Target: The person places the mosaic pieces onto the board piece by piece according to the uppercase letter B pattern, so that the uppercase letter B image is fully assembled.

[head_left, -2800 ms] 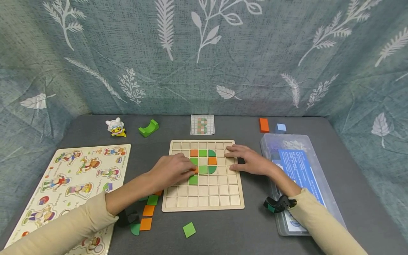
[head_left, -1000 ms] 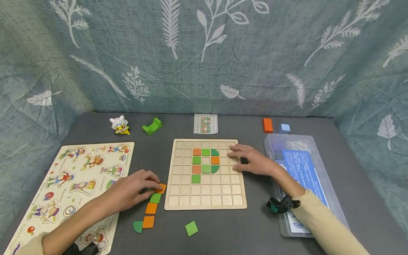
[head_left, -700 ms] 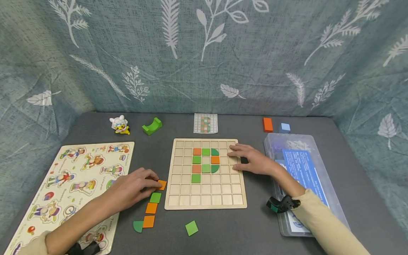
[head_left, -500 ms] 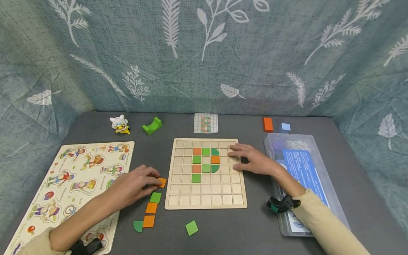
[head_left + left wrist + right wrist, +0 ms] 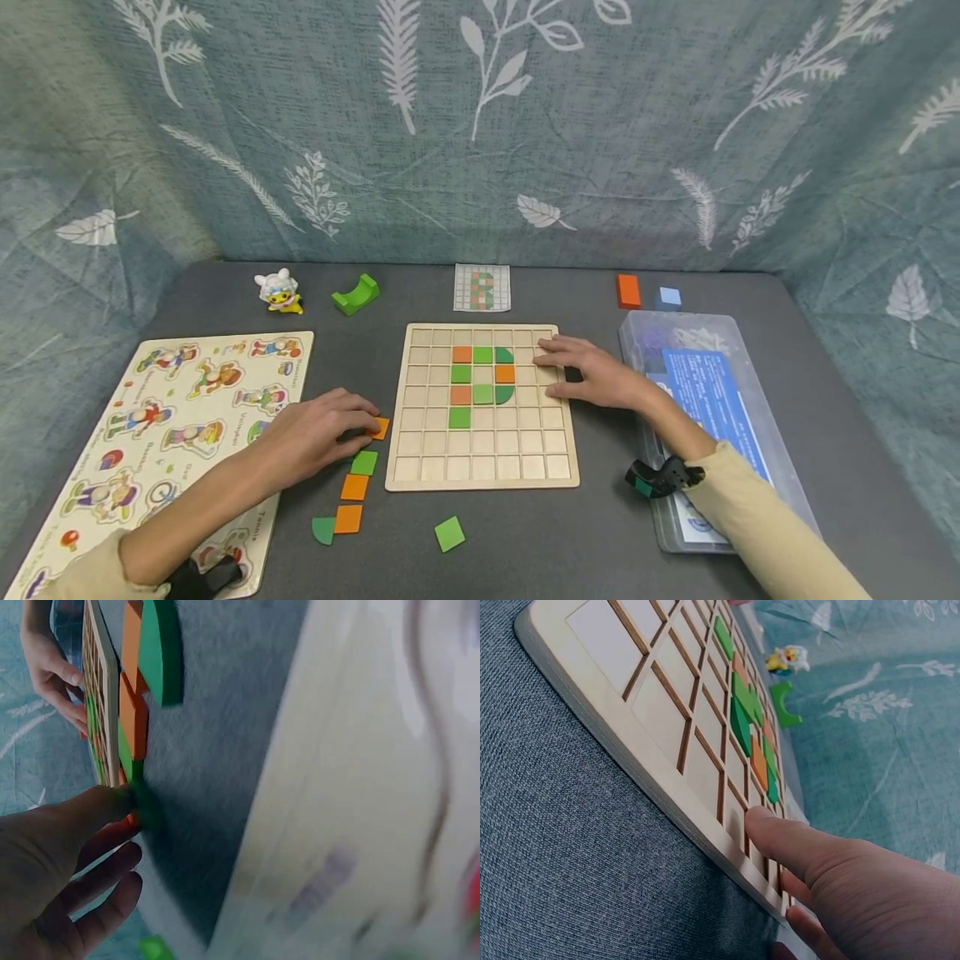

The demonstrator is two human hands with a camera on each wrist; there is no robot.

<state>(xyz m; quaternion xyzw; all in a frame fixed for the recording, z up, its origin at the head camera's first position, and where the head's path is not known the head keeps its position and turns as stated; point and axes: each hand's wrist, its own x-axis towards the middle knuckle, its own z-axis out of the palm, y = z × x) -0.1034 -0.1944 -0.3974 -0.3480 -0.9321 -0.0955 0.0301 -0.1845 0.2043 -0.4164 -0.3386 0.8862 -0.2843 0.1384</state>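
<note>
My left hand [image 5: 318,433] is at the loose tiles left of the wooden grid board [image 5: 480,479]. In the left wrist view, its thumb and fingers pinch a dark green tile [image 5: 148,810], blurred and partly hidden; the head view hides this tile behind the hand. An orange square tile [image 5: 381,428] shows just past the fingertips. Orange, green and dark green quarter-round tiles, including an orange one [image 5: 505,374], lie in the board's cells. My right hand [image 5: 596,372] rests with extended fingers on the board's right edge; in the right wrist view its thumb [image 5: 780,832] lies on the grid.
Below the left hand lie a green square [image 5: 364,462], orange squares [image 5: 347,518] and a green quarter-round [image 5: 323,530]. Another green square [image 5: 450,534] sits before the board. A picture puzzle [image 5: 225,400] is left, a plastic box [image 5: 750,467] right, a pattern card [image 5: 482,288] behind.
My left hand has come back from the board to the loose tiles, leaving an orange square in a cell. The nearby orange tile has shifted slightly away from the green one. The right hand stays put.
</note>
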